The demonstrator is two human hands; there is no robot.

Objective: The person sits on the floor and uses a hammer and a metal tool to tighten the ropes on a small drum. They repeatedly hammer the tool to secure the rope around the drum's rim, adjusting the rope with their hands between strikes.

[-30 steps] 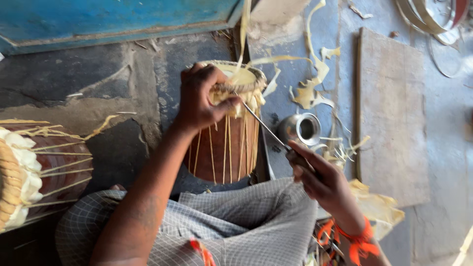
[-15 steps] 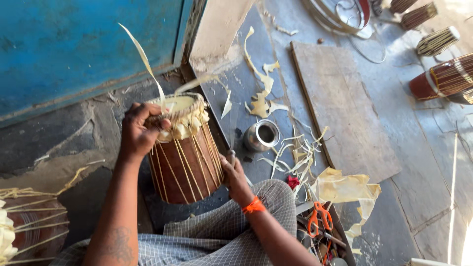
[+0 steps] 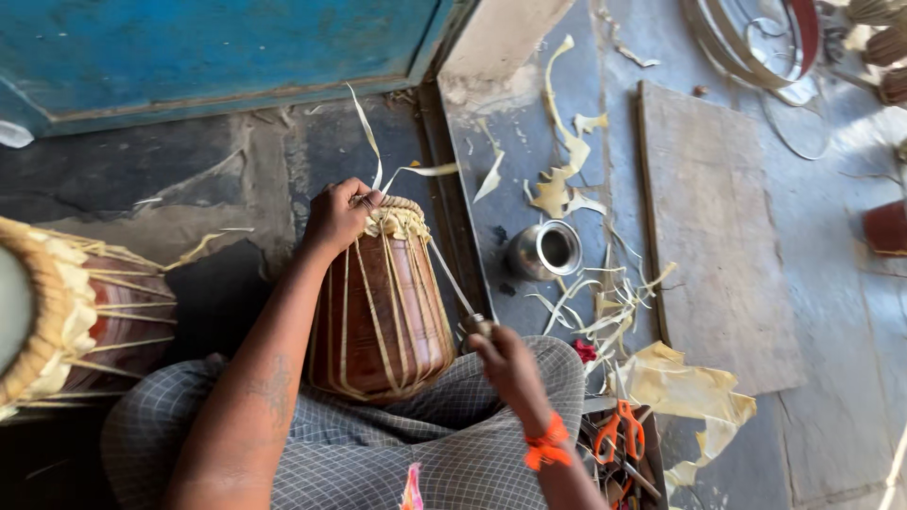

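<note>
Right hand (image 3: pixel 505 357), orange band at wrist, closed around a thin metal tool (image 3: pixel 453 279) angled up toward the drum's rim. Brown wooden barrel drum laced with pale strips (image 3: pixel 378 312) rests upright in the lap on grey checked cloth (image 3: pixel 378 444). Left hand (image 3: pixel 335 217) clamps the pale lacing at the drum's top edge. Beyond: small steel pot (image 3: pixel 546 250) on grey floor (image 3: pixel 529 142), amid pale strip offcuts (image 3: pixel 567 189).

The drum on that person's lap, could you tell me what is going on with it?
A seated person holds a brown wooden drum on their lap. The left hand grips the pale straps at its rim; the right hand holds a thin metal tool angled toward the rim. A small steel pot and strap scraps lie on the floor beside them.
</note>
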